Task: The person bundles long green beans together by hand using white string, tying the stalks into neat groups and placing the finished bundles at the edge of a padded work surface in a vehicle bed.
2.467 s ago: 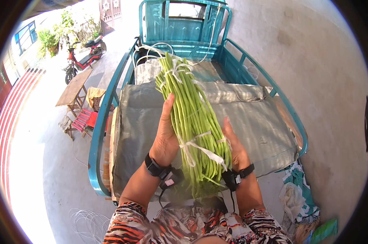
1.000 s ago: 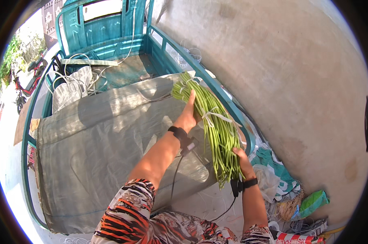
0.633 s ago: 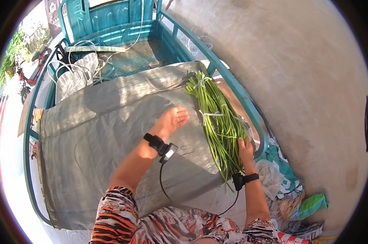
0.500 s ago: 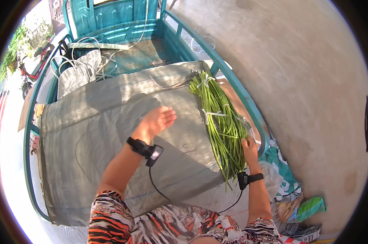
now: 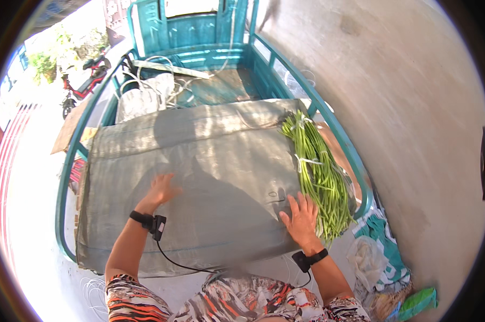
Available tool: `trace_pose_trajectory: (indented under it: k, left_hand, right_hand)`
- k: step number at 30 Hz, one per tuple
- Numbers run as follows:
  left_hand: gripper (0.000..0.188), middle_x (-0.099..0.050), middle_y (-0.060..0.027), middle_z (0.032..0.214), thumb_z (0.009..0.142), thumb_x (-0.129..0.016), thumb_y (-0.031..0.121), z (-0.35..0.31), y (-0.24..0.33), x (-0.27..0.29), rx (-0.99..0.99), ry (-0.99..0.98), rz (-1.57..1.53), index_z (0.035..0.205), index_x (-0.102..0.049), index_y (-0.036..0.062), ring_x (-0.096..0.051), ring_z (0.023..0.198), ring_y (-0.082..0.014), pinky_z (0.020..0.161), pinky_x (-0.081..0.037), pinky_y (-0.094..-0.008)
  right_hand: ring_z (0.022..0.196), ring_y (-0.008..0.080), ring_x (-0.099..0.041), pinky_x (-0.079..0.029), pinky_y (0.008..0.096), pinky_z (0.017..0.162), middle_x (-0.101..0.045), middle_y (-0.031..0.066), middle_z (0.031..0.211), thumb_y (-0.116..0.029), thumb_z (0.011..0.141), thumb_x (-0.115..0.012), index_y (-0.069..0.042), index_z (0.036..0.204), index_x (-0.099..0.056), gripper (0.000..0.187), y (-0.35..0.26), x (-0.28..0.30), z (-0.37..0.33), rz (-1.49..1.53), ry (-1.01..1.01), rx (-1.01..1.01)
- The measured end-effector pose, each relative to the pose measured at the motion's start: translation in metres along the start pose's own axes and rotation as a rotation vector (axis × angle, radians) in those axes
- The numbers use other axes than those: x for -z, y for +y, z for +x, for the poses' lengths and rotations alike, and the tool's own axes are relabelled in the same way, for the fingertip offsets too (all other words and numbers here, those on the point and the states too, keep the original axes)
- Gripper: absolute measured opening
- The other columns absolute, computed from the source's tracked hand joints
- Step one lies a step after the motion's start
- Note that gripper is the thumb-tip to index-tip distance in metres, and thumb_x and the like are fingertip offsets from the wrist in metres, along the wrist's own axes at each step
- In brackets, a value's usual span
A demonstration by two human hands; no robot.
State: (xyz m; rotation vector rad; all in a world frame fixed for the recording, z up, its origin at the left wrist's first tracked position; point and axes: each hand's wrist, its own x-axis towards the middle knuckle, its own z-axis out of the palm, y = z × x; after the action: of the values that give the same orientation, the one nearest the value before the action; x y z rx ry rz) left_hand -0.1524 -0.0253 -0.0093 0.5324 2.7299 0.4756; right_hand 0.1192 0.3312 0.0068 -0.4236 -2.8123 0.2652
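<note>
Bundles of long, thin green vegetable stalks (image 5: 328, 188) lie along the right side of a grey woven sheet (image 5: 215, 161), bound with white ties. My right hand (image 5: 302, 219) rests at the near left edge of the stalks, palm down, with its fingers spread and nothing gripped. Over the left half of the sheet is my left hand (image 5: 163, 190), slightly blurred, its fingers apart and holding nothing. A black strap with a small device sits on each of my wrists. Whether the left fingertips touch the sheet cannot be told.
A teal metal cart rail (image 5: 341, 134) frames the sheet. Beyond it, white straps (image 5: 172, 91) and a pale sack (image 5: 146, 99) lie in the cart bed. At lower right are a clear plastic bag (image 5: 368, 257) and a green packet (image 5: 418, 304). A wall (image 5: 414, 118) stands at right.
My right hand has left the right side of the stalks and come to their left edge, fingers spreading. My left hand has moved left and nearer. The view has shifted.
</note>
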Motion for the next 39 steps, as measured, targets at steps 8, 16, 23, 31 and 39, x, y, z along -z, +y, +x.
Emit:
trace_pose_trajectory:
  k: [8,16,23,31,39]
  left_hand:
    - [0.098,0.008,-0.018,0.153,0.077,-0.045,0.073,-0.057,-0.011,0.004,0.163,-0.224,0.134,0.149,-0.006,0.0193,0.014,0.138,-0.043,0.107,0.003,-0.0575]
    - [0.099,0.01,-0.0181,0.153,0.077,-0.041,0.076,-0.063,-0.013,0.005,0.185,-0.244,0.135,0.149,-0.003,0.0199,0.019,0.137,-0.0413,0.107,0.007,-0.0555]
    - [0.1,0.008,-0.0177,0.153,0.077,-0.041,0.075,-0.054,-0.009,-0.002,0.15,-0.201,0.155,0.149,-0.004,0.0183,0.017,0.138,-0.0412,0.108,0.007,-0.0559]
    - [0.094,0.003,-0.0189,0.153,0.08,-0.043,0.07,-0.057,-0.012,-0.009,0.099,-0.086,0.129,0.149,-0.011,0.015,0.013,0.138,-0.043,0.108,0.005,-0.0568]
    - [0.093,0.002,-0.0203,0.153,0.08,-0.045,0.069,-0.061,-0.015,-0.01,0.1,-0.056,0.127,0.148,-0.014,0.0146,0.011,0.139,-0.0433,0.107,0.003,-0.059]
  right_hand:
    - [0.131,0.0342,-0.028,-0.014,0.0546,0.109,-0.038,0.0167,0.137,-0.041,0.084,-0.057,-0.013,0.131,-0.046,0.055,-0.004,-0.028,-0.015,-0.086,-0.013,0.002]
    - [0.123,0.0332,-0.039,-0.026,0.0469,0.104,-0.051,0.0094,0.125,-0.018,0.077,-0.069,-0.01,0.114,-0.058,0.04,-0.138,0.138,0.014,0.631,-0.038,0.466]
    - [0.107,0.0253,-0.052,-0.035,0.0411,0.096,-0.062,0.005,0.105,-0.026,0.08,-0.068,-0.012,0.099,-0.066,0.024,-0.228,0.216,-0.02,1.169,0.014,0.951]
    - [0.085,0.0183,-0.056,-0.041,0.0327,0.077,-0.063,0.0003,0.086,-0.022,0.076,-0.069,-0.01,0.076,-0.062,0.013,-0.282,0.198,-0.021,1.486,0.406,1.079]
    - [0.076,0.0161,-0.055,-0.041,0.0296,0.074,-0.056,-0.0004,0.077,-0.015,0.072,-0.068,-0.011,0.072,-0.056,0.013,-0.285,0.194,-0.029,1.343,-0.107,0.928]
